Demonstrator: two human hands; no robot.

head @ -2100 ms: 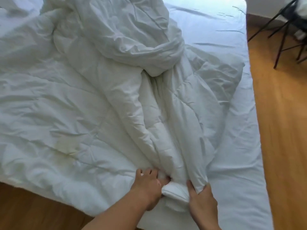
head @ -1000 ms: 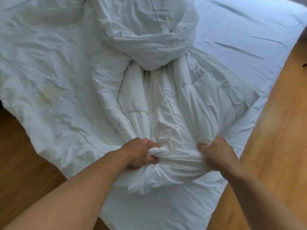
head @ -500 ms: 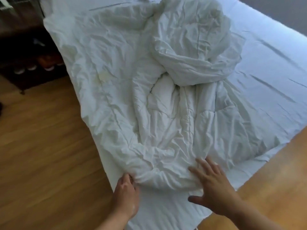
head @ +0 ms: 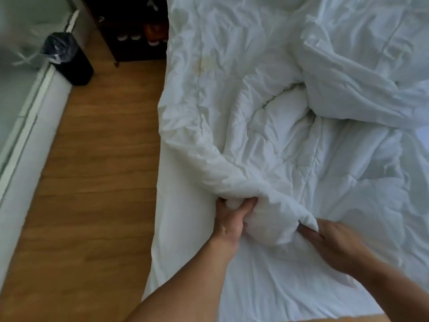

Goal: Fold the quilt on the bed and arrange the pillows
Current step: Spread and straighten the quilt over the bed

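Observation:
A crumpled white quilt [head: 290, 140] lies bunched across the bed [head: 267, 287], with a thick rolled mass at the upper right. My left hand [head: 229, 219] grips the quilt's near edge, thumb and fingers curled into the fabric. My right hand [head: 334, 242] lies beside the same bunched corner, its fingers reaching under a fold of the quilt; how they hold it is hidden. No pillow is in view.
Wooden floor [head: 92, 182] runs along the bed's left side. A black bin with a plastic liner [head: 69, 56] stands at the upper left by a white wall base. A dark shelf with shoes [head: 139, 31] sits at the bed's far left corner.
The view has swung left along the bed's edge. My left hand now grips the quilt's edge, and my right hand has gone from flat on top to reaching under the corner fold.

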